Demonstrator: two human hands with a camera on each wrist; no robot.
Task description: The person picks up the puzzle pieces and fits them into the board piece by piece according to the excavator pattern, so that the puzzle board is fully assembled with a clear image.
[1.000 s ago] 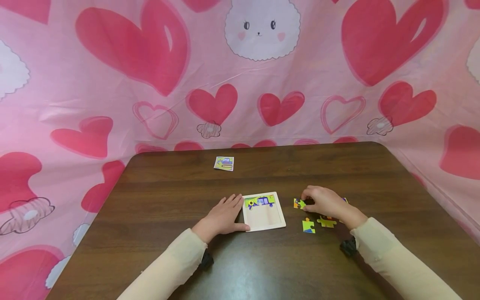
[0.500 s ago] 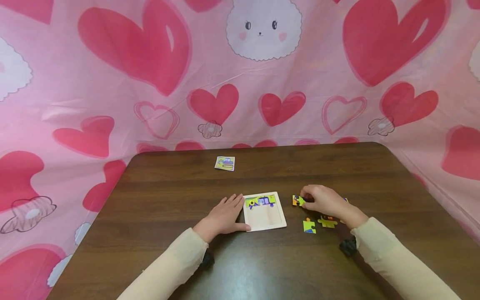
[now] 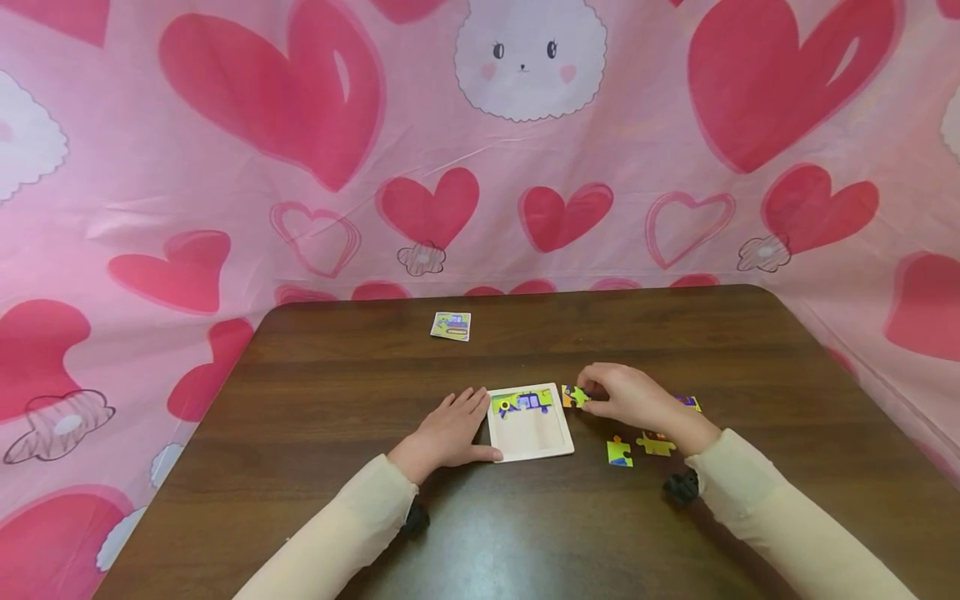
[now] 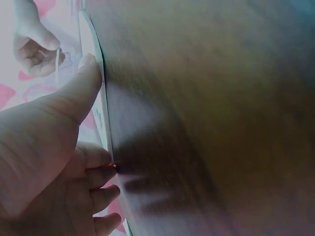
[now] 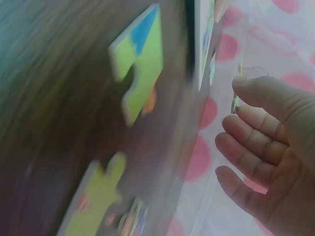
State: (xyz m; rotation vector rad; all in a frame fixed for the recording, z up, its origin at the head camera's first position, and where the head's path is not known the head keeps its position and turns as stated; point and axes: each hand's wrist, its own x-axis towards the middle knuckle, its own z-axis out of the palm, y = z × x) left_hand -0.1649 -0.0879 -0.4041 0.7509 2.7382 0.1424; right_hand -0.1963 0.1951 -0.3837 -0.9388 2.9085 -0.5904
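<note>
My left hand (image 3: 448, 429) rests along the left side of a shallow wooden puzzle tray (image 3: 531, 456), fingers straight, thumb at the near left corner. Joined puzzle pieces (image 3: 523, 403) showing a purple vehicle fill the tray's far strip; bare wood shows below them. Between thumb and index finger, my right hand (image 3: 633, 397) pinches a green and orange puzzle piece (image 3: 573, 396) just right of the tray's far right corner. In the right wrist view this puzzle piece (image 5: 236, 101) appears nearly edge-on, held above the table.
Right of the tray lie several loose pieces: a green and blue piece (image 3: 618, 452), a yellow-green piece (image 3: 656, 444) and a purple one (image 3: 687, 403) partly behind the right forearm. Farther back sits a small picture card (image 3: 452, 326). A pink heart-patterned curtain (image 3: 495, 150) hangs behind the table.
My right hand has moved left with the pinched puzzle piece, from among the loose pieces to beside the tray. The left hand stays at the tray.
</note>
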